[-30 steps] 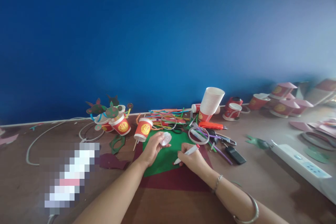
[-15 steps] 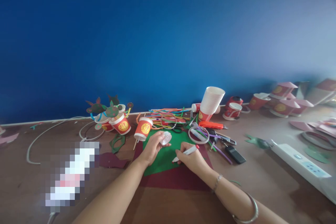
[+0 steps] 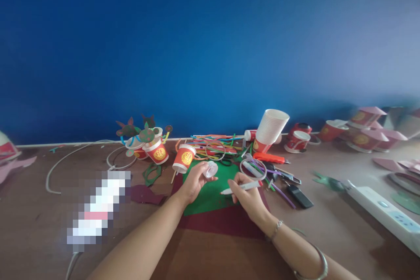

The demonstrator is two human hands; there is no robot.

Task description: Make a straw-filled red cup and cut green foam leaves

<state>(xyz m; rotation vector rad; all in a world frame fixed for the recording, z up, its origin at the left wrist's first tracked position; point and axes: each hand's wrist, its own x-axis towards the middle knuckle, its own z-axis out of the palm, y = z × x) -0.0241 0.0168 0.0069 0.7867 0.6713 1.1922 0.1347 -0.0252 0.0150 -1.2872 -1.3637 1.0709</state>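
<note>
My left hand is closed, pinching a small round whitish, see-through piece between thumb and fingers. It hangs over a green sheet of paper, which lies on a dark red sheet. In my right hand is a marker with a white barrel and a red end. Its tip points left over the green sheet, and I cannot tell whether it touches the paper. Just behind the right hand lies a white ring with pens and purple strips.
Behind the sheets lie many coloured straws. Red paper cups stand to the left, some bearing paper cutouts. A tall cup stack, an orange cutter, black key fob and power strip are right.
The view has swung a little left, so things sit further right. The round piece has tilted in my left hand. My right hand has raised the marker's tip slightly, and the barrel lies flatter.
</note>
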